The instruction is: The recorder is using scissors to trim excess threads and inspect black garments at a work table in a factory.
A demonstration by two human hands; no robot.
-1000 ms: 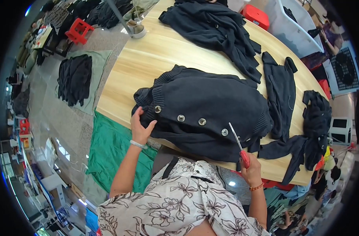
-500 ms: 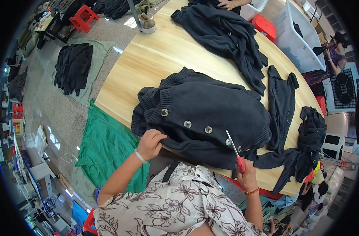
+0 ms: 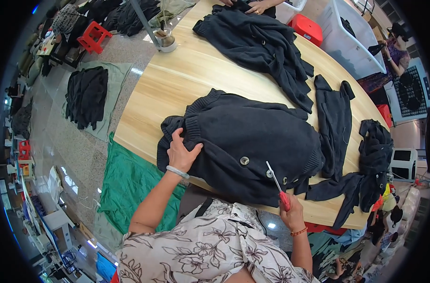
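Note:
A black knitted cardigan (image 3: 252,127) lies on the table in front of me, its ribbed edges at the left and right. Shiny round buttons run along its near side, among them one button (image 3: 244,161) near the middle. My left hand (image 3: 181,153) grips the cardigan's ribbed left end, thumb and fingers on the knit. In my right hand (image 3: 292,213), at the table's near edge, are red-handled scissors (image 3: 276,184). Their thin metal blades point up and to the left, over the buttons; whether the tip touches the cloth I cannot tell.
The curved wooden table (image 3: 153,94) also bears a cardigan (image 3: 257,47) near another person's hands (image 3: 257,6), plus more dark knits (image 3: 335,122) at the right. A cup (image 3: 167,41) stands by a pole at the far left edge. Green cloth (image 3: 130,184) covers floor at the left.
My left hand has moved up and onto the ribbed end. The cardigan's left front is now folded over, hiding the leftmost buttons. The scissors remain in my right hand.

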